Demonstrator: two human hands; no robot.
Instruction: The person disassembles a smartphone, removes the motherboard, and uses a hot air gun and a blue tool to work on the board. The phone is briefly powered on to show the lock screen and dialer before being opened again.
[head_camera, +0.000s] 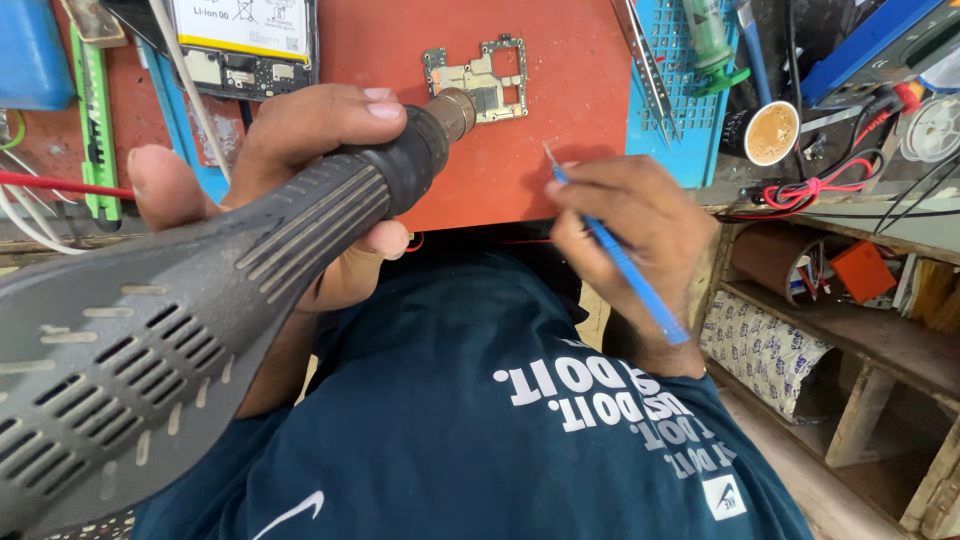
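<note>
Left hand (290, 190) is wrapping closed around the grey hot-air gun (200, 300), thumb on one side of the ribbed barrel, fingers curled over the top. The metal nozzle (452, 112) is pointing at the small circuit board (480, 80), which is lying flat on the red work mat (560, 120) near its far edge, with the nozzle tip sitting just beside the board's near-left corner.

Right hand (630, 230) is pinching a thin blue-handled probe (615, 245) pen-style, fingers closed on the shaft; its fine metal tip is resting near the mat, apart from the board and to its right.

Judgement on technique: the nozzle is looking low and angled rather than square to the board (hard to tell the exact gap from this view), so heat is probably landing unevenly; keeping the airflow moving in small circles over one shielded area would be spreading it better. The probe is waiting well placed for a gentle nudge, not a pry. Bracing the left wrist would be steadying the heavy gun body.

Nearby: a phone body with a white battery (245, 30) is lying at the mat's upper left, close enough to the hot air to be worth minding; metal tweezers (645, 60) are resting on the blue tray (690, 120).
</note>
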